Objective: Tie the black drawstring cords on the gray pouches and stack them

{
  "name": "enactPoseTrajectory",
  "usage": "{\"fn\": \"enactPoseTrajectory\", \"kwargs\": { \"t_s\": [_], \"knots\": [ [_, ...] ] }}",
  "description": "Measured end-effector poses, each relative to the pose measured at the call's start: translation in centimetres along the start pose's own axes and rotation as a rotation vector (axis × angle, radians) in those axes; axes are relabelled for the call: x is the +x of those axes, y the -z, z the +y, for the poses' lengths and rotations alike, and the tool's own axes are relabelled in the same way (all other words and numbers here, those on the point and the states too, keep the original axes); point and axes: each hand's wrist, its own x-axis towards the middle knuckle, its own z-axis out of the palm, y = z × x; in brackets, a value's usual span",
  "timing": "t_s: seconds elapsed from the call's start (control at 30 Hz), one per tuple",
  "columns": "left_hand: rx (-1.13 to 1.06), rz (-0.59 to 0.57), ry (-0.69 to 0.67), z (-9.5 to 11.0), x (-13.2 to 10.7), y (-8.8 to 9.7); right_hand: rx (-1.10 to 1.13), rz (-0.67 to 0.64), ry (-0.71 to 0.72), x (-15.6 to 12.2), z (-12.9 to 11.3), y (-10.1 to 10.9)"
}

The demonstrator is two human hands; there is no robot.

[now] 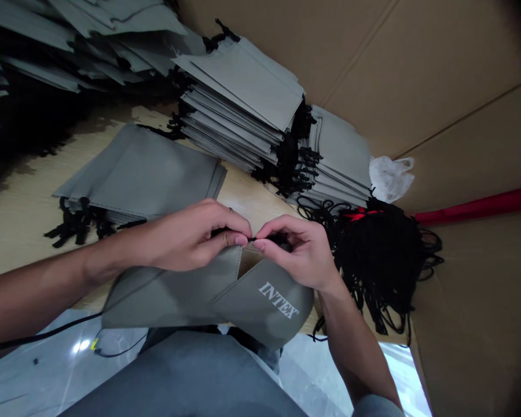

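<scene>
At worktop (21, 226) 6 o'clock edge: left hand (186, 237) and right hand (299, 252), fingers pinching black cord (252, 238) at grey pouch (226, 295) mouth; threading step likely; next needs steady pull.

We see both forearms bare, left hand (186, 237) and right hand (299, 252) ungloved, no rings or watch visible; grey trousers (191, 376) near the bottom edge.

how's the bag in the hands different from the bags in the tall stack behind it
The held bag is bent and draped over the table edge; the stacked bags lie flat. It shows white INTEX lettering; the stack's top face shows none. Left hand and right hand pinch its black cord. Both are grey fabric with black cords.
</scene>
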Motion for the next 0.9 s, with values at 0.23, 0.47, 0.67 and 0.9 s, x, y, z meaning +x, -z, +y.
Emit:
{"fn": "enactPoseTrajectory", "kwargs": {
  "t_s": [0.23,0.47,0.67,0.9],
  "knots": [
    [-0.305,-0.030,0.019,0.27,-0.28,0.41,0.155,-0.010,-0.022,0.06,0.03,-0.17],
    [-0.183,0.066,0.068,-0.01,-0.01,0.09,0.176,-0.013,-0.067,0.60,0.04,0.47],
    [-0.060,0.130,0.139,0.05,0.00,-0.12,0.002,0.041,-0.021,0.01,0.33,0.74],
    [0.116,0.140,0.027,-0.25,0.14,-0.44,-0.246,0.039,0.022,-0.21,-0.31,0.68]
  ]
}}
